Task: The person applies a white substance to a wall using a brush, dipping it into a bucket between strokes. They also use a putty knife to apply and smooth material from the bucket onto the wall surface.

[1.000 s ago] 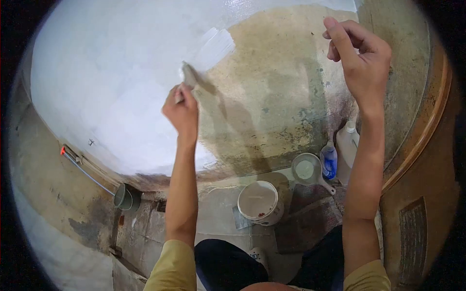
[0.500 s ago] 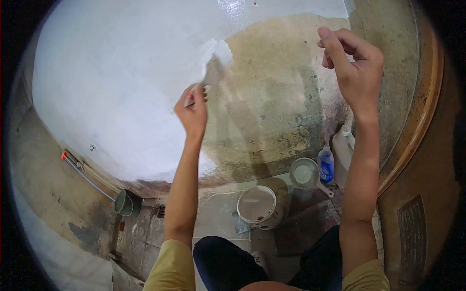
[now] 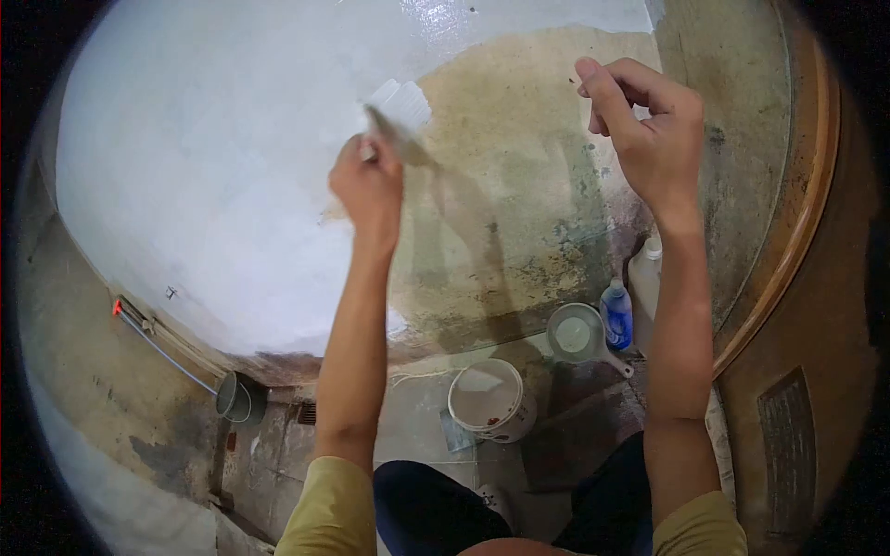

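My left hand is closed round the handle of a flat paintbrush, blurred by motion, whose head is at the wall. Beside it, a thick, streaky patch of wet white paint lies at the border between the painted wall and the bare, stained yellowish wall. My right hand is raised at the right in front of the wall, thumb and fingers curled together, with nothing visible in them.
On the floor stand a white bucket with pale liquid, a grey dipper, a blue bottle and a whitish jug. A dark pail and a blue-handled stick are at the left. A wooden frame borders the right.
The brush has swung left and tilted the other way, uncovering more of the ridged white patch. My right hand appears slightly further left, still curled; the whole view has shifted a little.
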The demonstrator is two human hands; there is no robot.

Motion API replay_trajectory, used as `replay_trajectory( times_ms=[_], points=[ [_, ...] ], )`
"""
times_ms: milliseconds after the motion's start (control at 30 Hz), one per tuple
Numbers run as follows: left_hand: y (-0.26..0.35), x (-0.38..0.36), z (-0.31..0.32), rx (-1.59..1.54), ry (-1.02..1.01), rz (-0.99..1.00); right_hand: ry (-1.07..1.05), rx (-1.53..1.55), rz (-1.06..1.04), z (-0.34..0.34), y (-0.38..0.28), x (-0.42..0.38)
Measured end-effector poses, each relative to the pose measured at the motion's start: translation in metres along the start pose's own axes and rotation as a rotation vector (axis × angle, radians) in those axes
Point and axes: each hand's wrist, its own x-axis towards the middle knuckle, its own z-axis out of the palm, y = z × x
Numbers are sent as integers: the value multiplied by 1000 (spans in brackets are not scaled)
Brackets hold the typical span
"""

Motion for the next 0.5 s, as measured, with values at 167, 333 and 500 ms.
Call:
replay_trajectory(
  times_ms=[167,333,500],
  points=[
    [70,-5,32,-245,-33,35,19,2,26,-5,-7,2],
    [78,5,34,-495,-120,-101,36,11,17,-9,-5,2],
    [29,10,19,-703,-184,-217,-4,-4,75,-7,5,0]
  ],
)
